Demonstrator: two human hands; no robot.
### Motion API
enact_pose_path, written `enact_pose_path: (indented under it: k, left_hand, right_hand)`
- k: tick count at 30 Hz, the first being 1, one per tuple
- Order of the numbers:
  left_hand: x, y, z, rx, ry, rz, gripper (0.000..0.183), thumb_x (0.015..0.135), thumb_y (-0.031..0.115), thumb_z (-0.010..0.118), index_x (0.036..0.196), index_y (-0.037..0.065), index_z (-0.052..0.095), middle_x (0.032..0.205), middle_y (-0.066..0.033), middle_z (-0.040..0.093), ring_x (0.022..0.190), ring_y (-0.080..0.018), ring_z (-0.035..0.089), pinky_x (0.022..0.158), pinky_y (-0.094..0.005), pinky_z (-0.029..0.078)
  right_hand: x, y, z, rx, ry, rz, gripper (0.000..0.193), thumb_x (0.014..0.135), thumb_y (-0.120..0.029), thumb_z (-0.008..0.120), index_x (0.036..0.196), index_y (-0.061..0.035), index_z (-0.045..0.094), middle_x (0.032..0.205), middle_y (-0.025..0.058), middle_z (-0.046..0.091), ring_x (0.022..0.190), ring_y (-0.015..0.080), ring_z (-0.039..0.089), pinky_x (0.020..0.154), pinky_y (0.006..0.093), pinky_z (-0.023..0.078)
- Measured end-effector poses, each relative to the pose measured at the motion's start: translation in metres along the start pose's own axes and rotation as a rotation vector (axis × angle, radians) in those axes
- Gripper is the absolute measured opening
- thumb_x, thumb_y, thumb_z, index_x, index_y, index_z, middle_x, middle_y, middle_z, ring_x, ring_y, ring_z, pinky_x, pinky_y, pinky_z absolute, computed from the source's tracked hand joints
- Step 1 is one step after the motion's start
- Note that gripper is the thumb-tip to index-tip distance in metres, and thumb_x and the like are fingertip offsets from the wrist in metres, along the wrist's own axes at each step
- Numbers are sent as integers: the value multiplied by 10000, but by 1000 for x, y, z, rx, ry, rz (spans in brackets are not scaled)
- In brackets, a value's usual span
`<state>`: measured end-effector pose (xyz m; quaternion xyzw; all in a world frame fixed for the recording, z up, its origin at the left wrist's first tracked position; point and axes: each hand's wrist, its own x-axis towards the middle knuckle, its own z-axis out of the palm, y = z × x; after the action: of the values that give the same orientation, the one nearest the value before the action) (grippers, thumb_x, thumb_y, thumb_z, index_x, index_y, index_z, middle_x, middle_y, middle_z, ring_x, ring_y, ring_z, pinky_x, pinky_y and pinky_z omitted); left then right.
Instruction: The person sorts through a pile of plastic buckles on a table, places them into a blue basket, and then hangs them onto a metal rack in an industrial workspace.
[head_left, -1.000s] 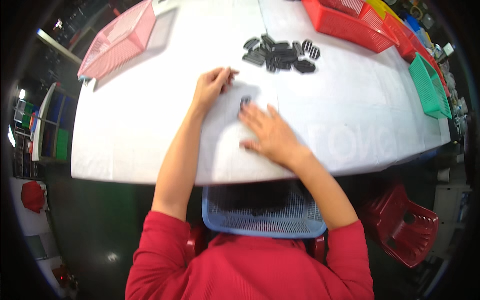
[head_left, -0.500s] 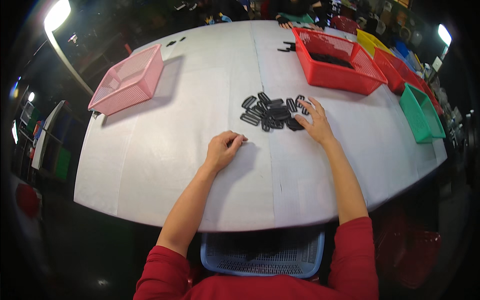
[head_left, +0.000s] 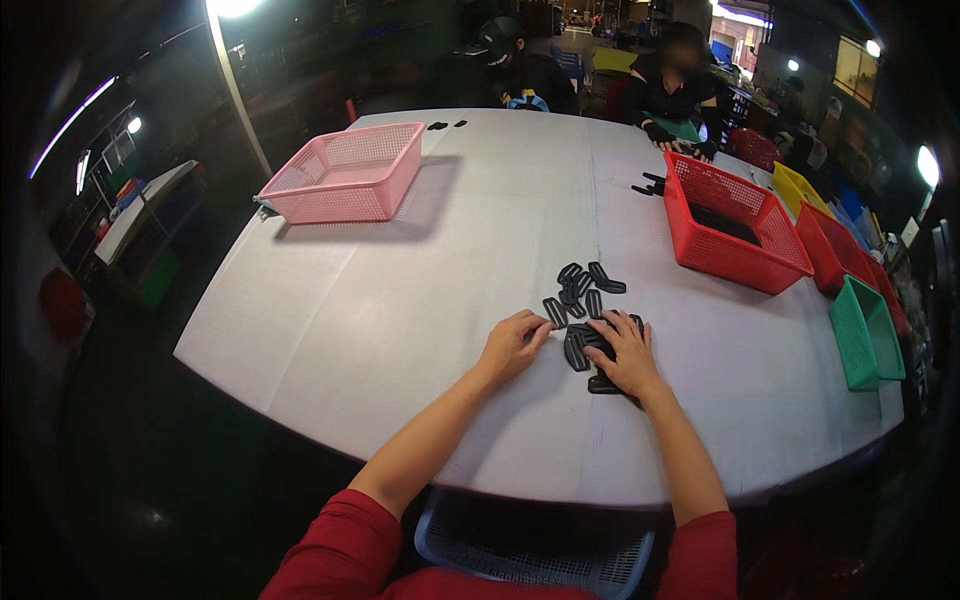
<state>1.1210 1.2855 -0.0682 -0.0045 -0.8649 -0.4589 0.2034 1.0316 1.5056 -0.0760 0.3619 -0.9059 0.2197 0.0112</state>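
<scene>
The left hand [head_left: 515, 345] is curled, thumb and fingertips drawn together just beside the nearest left piece of the heap; whether it pinches anything cannot be told. The right hand [head_left: 628, 355] lies palm down with its fingers spread over flat, elongated black plastic pieces with slots [head_left: 576, 352], covering several of them. These pieces lie on the white-covered table [head_left: 430, 270] in two loose clusters, one under and around the right hand, the other just beyond it; they overlap, so their exact number cannot be counted.

One pink openwork plastic basket [head_left: 345, 205] stands at the far left. To the right are one red plastic basket with dark contents [head_left: 730, 265], at least one more red basket [head_left: 838, 255], one yellow basket [head_left: 795, 185] and one green basket [head_left: 845, 330]. One blue basket [head_left: 530, 565] sits below the table's near edge.

Half a second ago the pieces formed a single heap with the right hand at its right edge; now they are split, the right hand is over the nearer part, and the left hand is closer to them.
</scene>
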Motion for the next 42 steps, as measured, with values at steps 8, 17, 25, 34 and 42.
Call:
enact_pose_path:
  k: [8,17,25,34,42]
  left_hand:
    - [-28,10,-3,174,129,152,178,888,97,579,1050,80,649,1070,-99,593,974,-268,555,787,-349,489]
    - [-94,60,-20,134,75,132,238,843,19,609,1072,75,647,1110,-124,598,1078,-296,542,923,-380,449]
    - [-150,64,-51,166,122,-54,268,830,-17,615,1090,34,652,1107,-138,617,1059,-279,578,913,-345,454]
    - [-158,77,-31,392,-194,204,300,779,117,701,1074,84,662,1106,-61,616,1073,-263,544,930,-399,421]
    - [-137,81,-14,374,-147,199,305,747,144,731,1036,68,668,1032,-53,629,977,-254,557,849,-364,454]
  right_hand:
    - [-61,-77,4,-43,-89,-148,569,862,-517,573,1334,-207,502,1453,81,365,1397,319,227,1065,694,107]
    - [-120,-85,0,4,10,-399,417,850,-424,618,1210,-216,603,1381,50,460,1363,273,320,1064,662,191]
    - [-156,-64,-22,117,168,-121,343,827,-238,672,1162,-169,637,1308,49,538,1283,271,443,1067,542,290]
    - [-162,-116,-6,-10,247,16,483,726,-286,755,1144,-82,624,1190,71,573,1127,256,522,1005,555,331]
    - [-171,-104,-14,-194,310,231,260,784,-99,647,1043,-96,673,1104,25,616,1097,231,536,1033,571,309]
